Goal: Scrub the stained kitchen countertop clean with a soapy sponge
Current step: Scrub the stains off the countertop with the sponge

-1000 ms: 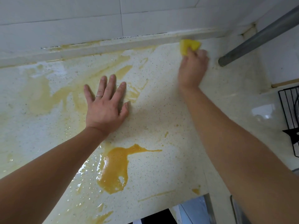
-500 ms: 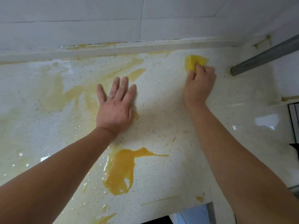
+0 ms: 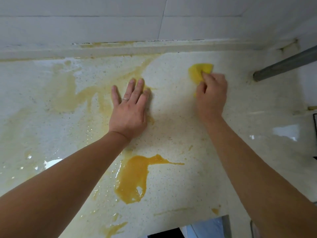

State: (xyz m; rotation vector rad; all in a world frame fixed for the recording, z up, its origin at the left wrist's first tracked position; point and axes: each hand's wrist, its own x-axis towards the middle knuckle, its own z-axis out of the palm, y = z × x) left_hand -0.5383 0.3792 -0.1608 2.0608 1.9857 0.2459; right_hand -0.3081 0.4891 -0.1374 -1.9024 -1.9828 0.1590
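Note:
The pale speckled countertop (image 3: 180,121) is wet and smeared with yellow-brown stains on its left and middle. A thick orange puddle (image 3: 135,177) lies near the front edge between my forearms. My right hand (image 3: 211,97) grips a yellow sponge (image 3: 199,71) and holds it down on the counter at the back right; my fingers cover the sponge's near part. My left hand (image 3: 128,110) lies flat on the counter with straight, spread fingers and a ring on one of them, its fingertips on a thin stain.
A white tiled wall (image 3: 120,23) with a low stained ledge (image 3: 103,47) bounds the back. A grey pipe (image 3: 284,64) slants down to the counter at the far right. A black wire rack (image 3: 315,124) shows at the right edge. The counter's front edge (image 3: 171,227) runs along the bottom.
My right hand has drawn the sponge from the back ledge toward me across the counter. My left hand stays flat in the same spot. The view has tilted slightly.

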